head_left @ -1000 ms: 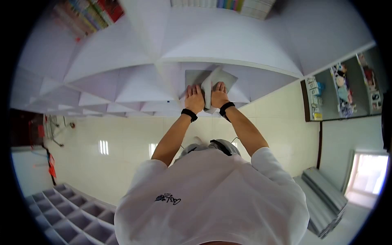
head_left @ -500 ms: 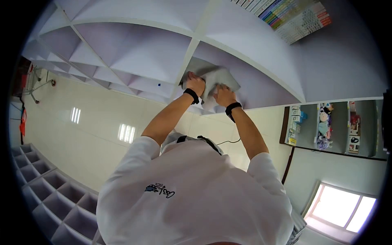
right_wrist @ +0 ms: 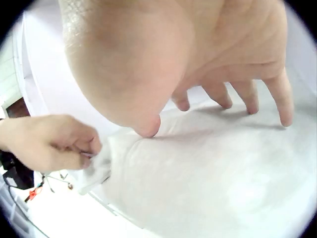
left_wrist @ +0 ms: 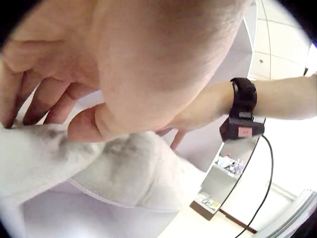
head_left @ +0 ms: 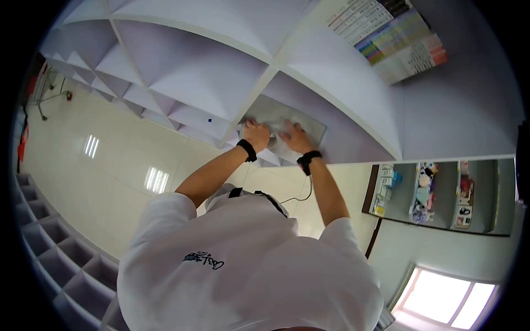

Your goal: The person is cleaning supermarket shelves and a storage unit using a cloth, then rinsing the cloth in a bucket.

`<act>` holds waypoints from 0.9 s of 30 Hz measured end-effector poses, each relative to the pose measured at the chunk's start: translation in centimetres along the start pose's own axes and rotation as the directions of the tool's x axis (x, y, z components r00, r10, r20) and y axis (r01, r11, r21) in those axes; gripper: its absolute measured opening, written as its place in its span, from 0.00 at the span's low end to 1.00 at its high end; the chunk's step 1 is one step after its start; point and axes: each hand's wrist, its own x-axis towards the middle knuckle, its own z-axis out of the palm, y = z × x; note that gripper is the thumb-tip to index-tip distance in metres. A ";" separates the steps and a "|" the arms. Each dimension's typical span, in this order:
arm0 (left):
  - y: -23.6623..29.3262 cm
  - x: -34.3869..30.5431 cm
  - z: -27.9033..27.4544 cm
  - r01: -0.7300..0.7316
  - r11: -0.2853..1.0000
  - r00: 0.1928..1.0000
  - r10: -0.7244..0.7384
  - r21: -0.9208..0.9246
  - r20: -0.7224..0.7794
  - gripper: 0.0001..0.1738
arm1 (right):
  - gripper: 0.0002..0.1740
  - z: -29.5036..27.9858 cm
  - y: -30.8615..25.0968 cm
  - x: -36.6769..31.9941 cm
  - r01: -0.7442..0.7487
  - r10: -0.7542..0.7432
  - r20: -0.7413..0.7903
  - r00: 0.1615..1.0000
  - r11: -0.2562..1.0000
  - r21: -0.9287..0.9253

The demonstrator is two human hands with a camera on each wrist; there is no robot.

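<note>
A light grey cloth (head_left: 310, 124) with a stitched edge lies spread over the floor of a white shelf compartment (head_left: 353, 129). My left hand (head_left: 255, 135) is at its left part, near the upright divider. In the right wrist view, the curled fingers and thumb of the left hand (right_wrist: 57, 144) pinch a bunched edge of the cloth (right_wrist: 213, 168). To the right, my right hand (head_left: 298, 140) rests on the cloth; in its own wrist view the fingers are spread, with fingertips touching the fabric. The left wrist view shows folds in the cloth (left_wrist: 133, 173) below the thumb.
Books (head_left: 397, 47) stand in the compartment above, at the upper right. A dark-edged display shelf with plush toys (head_left: 424, 190) is on the right, above a bright window (head_left: 441, 298). A thin cable (head_left: 302, 197) hangs from the right wrist camera. More cubby shelving (head_left: 72, 251) stands at lower left.
The cloth was folded up between both hands and now lies flatter and spread out. My right hand has opened out over it. The head view has turned and shifted along the shelves.
</note>
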 end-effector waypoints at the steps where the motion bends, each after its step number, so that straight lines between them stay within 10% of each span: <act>1: 0.7 -0.7 0.7 0.070 0.997 0.988 -0.064 0.039 -0.138 0.18 | 0.35 0.6 -1.6 0.0 0.019 -0.019 0.008 1.000 1.000 -0.009; 3: 1.1 -1.4 1.9 0.078 0.996 0.965 -0.063 0.049 -0.256 0.20 | 0.40 1.0 -4.2 -0.1 -0.249 0.277 0.242 0.930 0.958 -0.143; 5: 1.7 -0.7 2.7 0.084 0.995 0.931 -0.060 0.052 -0.361 0.22 | 0.40 2.0 -3.1 1.3 -0.214 0.249 0.241 0.938 0.964 -0.160; 7: 2.3 0.5 1.8 0.155 0.985 0.982 -0.162 -0.071 -0.101 0.25 | 0.40 2.7 -2.2 1.9 -0.185 0.231 0.271 0.934 0.965 -0.183; 18: 0.8 8.5 -2.6 0.344 0.917 0.916 -0.281 -0.202 0.287 0.37 | 0.44 -0.8 -1.3 11.2 -0.067 0.153 0.302 0.941 0.959 -0.275; 25: 0.4 17.9 0.5 0.391 0.901 0.921 -0.381 -0.189 0.087 0.31 | 0.46 -1.5 1.9 16.3 -0.104 0.165 0.166 0.972 0.940 -0.326; 26: 0.0 19.7 -0.1 0.380 0.908 0.924 -0.367 -0.175 0.106 0.29 | 0.45 -3.5 2.5 17.4 0.148 0.083 0.426 0.901 0.864 -0.482; 27: -0.4 23.6 2.4 0.385 0.874 0.902 -0.425 -0.297 -0.081 0.28 | 0.43 0.9 9.4 20.9 0.141 -0.092 0.279 0.956 0.977 -0.162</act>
